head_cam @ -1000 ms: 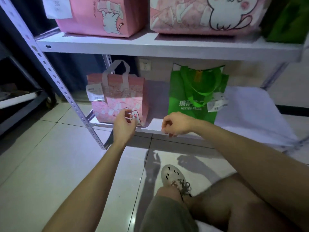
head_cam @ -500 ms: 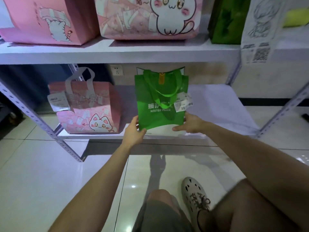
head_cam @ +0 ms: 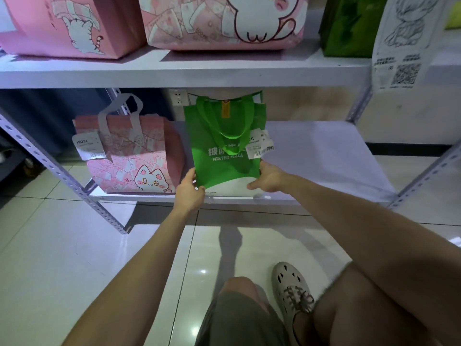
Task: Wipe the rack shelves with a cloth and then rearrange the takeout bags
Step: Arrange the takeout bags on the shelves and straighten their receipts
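Rearranging looks to be the step in hand: the soft green non-woven takeout bag (head_cam: 224,156), with floppy loop handles and a paper receipt, stands upright at the front of the smooth white lower rack shelf (head_cam: 324,156), just beside the pink cat-print tote bag (head_cam: 129,158). The left hand (head_cam: 189,193) and right hand (head_cam: 269,179) grip its bottom corners, fingers (head_cam: 191,176) curled onto the fabric. Next, I judge, comes a gentle slide to square it; the limp cloth may buckle.

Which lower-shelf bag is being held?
The green Mister Pizza bag, left hand and right hand gripping its lower corners; the pink cat bag beside it stands untouched.
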